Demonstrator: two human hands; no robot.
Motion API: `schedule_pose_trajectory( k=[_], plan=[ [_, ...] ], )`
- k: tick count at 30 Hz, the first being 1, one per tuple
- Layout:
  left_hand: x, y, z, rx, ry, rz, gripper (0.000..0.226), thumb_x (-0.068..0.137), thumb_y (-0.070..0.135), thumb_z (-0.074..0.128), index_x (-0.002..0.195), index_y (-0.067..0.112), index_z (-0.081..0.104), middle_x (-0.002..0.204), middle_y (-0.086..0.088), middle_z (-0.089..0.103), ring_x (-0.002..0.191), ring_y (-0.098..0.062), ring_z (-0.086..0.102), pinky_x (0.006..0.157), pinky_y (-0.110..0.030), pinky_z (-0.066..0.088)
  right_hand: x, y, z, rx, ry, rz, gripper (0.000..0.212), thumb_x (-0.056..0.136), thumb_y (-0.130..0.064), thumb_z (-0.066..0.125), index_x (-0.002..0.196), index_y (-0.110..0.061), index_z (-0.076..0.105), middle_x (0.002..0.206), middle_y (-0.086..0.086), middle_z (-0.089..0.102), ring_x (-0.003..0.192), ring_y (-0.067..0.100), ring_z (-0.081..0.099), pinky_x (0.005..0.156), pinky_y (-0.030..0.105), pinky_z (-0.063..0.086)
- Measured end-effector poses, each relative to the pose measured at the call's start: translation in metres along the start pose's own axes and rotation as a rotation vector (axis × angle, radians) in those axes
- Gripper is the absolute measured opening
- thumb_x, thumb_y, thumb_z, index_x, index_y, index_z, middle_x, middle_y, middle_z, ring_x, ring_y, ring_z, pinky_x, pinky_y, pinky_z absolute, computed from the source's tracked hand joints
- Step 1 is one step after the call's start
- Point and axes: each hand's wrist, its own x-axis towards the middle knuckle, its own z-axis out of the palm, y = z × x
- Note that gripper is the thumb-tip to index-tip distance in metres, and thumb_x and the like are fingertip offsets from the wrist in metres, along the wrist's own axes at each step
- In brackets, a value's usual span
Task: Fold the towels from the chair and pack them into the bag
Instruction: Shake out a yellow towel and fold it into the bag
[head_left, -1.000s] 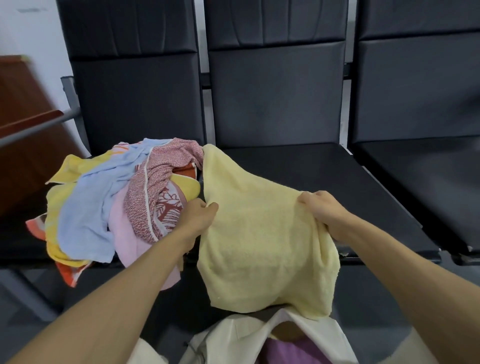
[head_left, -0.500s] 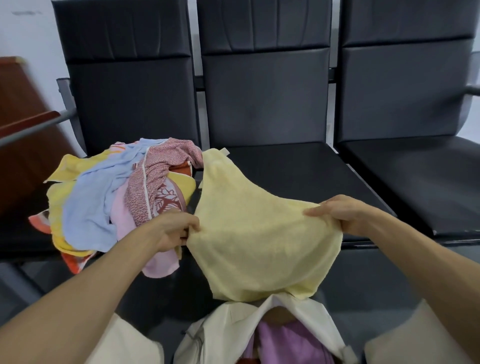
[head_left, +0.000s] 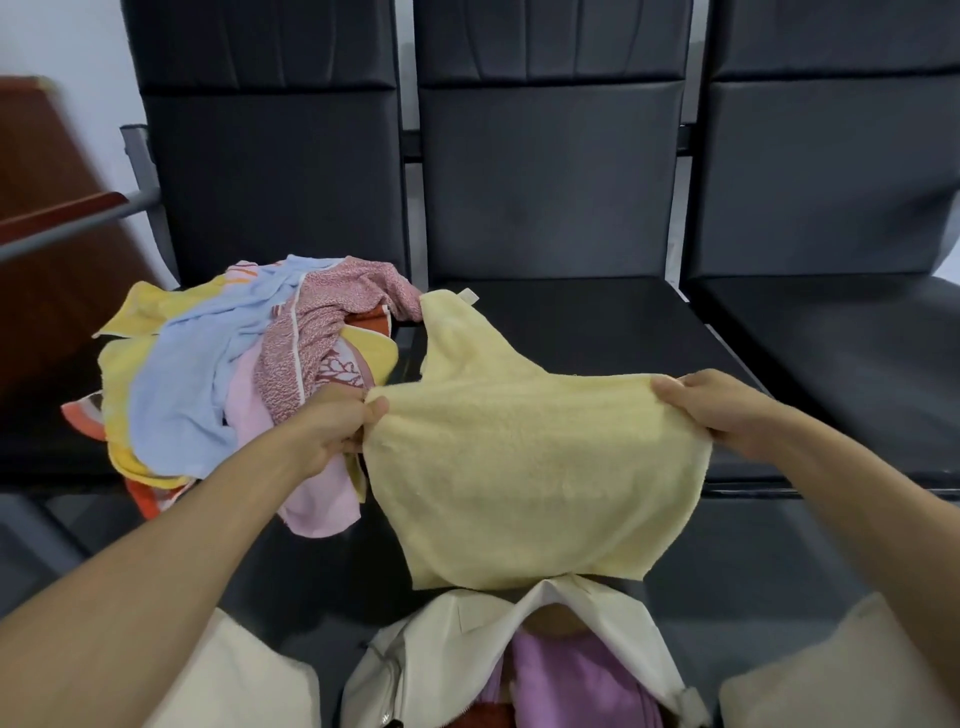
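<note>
both hands (head_left: 337, 426) (head_left: 722, 410) pinch yellow towel (head_left: 524, 467) above open bag (head_left: 524, 649).

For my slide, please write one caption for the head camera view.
Left hand and right hand hold a pale yellow towel above the open cream bag; other towels lie heaped on a chair.

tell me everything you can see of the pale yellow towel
The pale yellow towel looks like soft, fuzzy terry. The left hand and right hand each pinch its upper edge, holding it stretched between them. Its lower part hangs above the open bag; a far corner with a small white tag trails onto the chair seat beside the towel pile.
</note>
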Motion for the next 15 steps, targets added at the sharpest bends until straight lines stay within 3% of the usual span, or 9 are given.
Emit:
schedule_pose_trajectory(
  k=[3,6,11,13,15],
  plan=[
    [-0.001,0.0,-0.004,0.007,0.023,0.011,0.025,0.095,0.009,0.059,0.118,-0.003,0.06,0.111,-0.017,0.065,0.097,-0.028,0.062,0.067,-0.031,0.052,-0.005,0.0,-0.003,0.077,0.006,-0.07,0.029,0.095,-0.026,0.062,0.079,-0.001,0.06,0.081,0.01,0.062,0.07,0.018,0.057,0.064,0.03,0.047],
    [-0.003,0.0,-0.005,-0.035,0.04,0.014,0.03,0.094,0.01,0.06,0.122,-0.001,0.059,0.112,-0.016,0.065,0.102,-0.03,0.063,0.068,-0.032,0.052,-0.004,0.004,-0.007,0.165,0.057,-0.13,0.027,0.088,-0.026,0.071,0.078,-0.007,0.055,0.08,0.009,0.052,0.068,0.015,0.049,0.065,0.031,0.042],
    [-0.006,0.006,-0.004,-0.061,0.094,0.083,0.04,0.093,0.015,0.063,0.131,0.004,0.057,0.12,-0.014,0.063,0.106,-0.029,0.06,0.08,-0.035,0.051,-0.008,0.002,-0.009,0.308,0.17,-0.211,0.015,0.091,-0.028,0.068,0.087,-0.014,0.071,0.096,0.001,0.066,0.084,0.017,0.057,0.07,0.032,0.047],
    [-0.009,0.009,-0.003,0.008,0.158,0.174,0.042,0.092,0.018,0.064,0.131,0.006,0.056,0.123,-0.008,0.061,0.11,-0.025,0.057,0.087,-0.034,0.047,-0.008,-0.001,-0.01,0.336,0.163,-0.227,0.022,0.096,-0.029,0.06,0.09,-0.013,0.074,0.099,0.0,0.068,0.086,0.014,0.058,0.069,0.029,0.047],
    [-0.014,0.01,-0.002,0.205,0.203,0.32,0.037,0.093,0.021,0.064,0.128,0.012,0.06,0.112,-0.005,0.062,0.102,-0.019,0.056,0.082,-0.028,0.042,-0.008,-0.002,-0.009,0.338,0.159,-0.232,0.026,0.097,-0.031,0.057,0.089,-0.014,0.074,0.098,-0.001,0.069,0.086,0.013,0.059,0.071,0.028,0.047]
  ],
)
